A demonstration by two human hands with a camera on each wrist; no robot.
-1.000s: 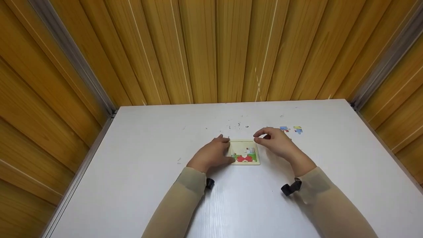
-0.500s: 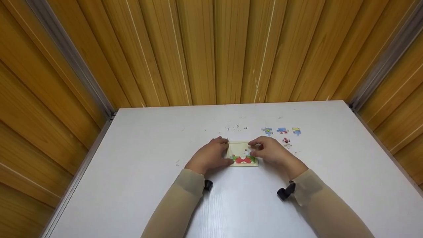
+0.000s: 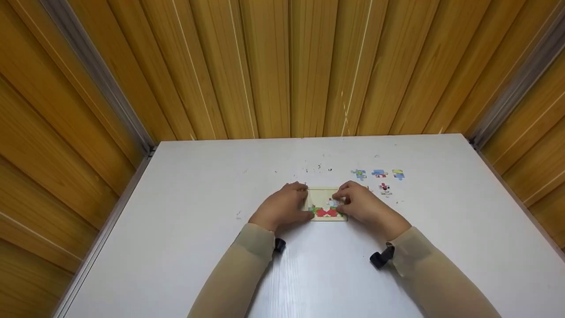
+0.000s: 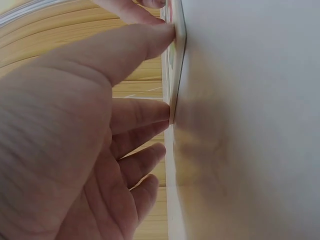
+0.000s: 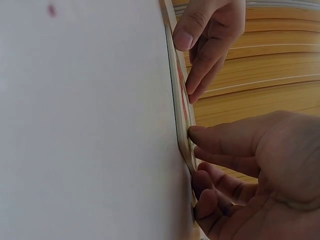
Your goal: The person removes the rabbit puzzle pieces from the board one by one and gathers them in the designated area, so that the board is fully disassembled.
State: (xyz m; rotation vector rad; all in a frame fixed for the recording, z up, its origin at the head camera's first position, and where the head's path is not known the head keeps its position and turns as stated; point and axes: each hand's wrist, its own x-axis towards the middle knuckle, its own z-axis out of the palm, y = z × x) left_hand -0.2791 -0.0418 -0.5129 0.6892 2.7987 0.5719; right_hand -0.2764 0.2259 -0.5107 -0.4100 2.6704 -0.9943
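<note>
A small wooden puzzle tray [image 3: 321, 189] lies flat on the white table, with red and green jigsaw pieces [image 3: 326, 213] along its near side. My left hand [image 3: 282, 205] grips the tray's left side, thumb at the near corner and fingertips along the edge, as the left wrist view shows. At the tray's right side, my right hand [image 3: 363, 203] pinches at a white-and-blue jigsaw piece [image 3: 333, 203] inside it with thumb and index finger. The other right fingers curl by the tray's right edge [image 5: 186, 155]; the hand partly hides that piece.
Beyond the right hand lie loose jigsaw pieces: a blue-green one [image 3: 359, 174], a blue-red one [image 3: 379, 173], a yellow-blue one [image 3: 398, 174] and a red-white one [image 3: 385, 189]. Dark specks mark the table [image 3: 212, 176] behind the tray. A wood-patterned wall [image 3: 282, 66] rises at the back.
My right hand has come down and left from above the tray's right corner onto the piece inside, uncovering the loose pieces behind it. The left hand keeps its place on the tray.
</note>
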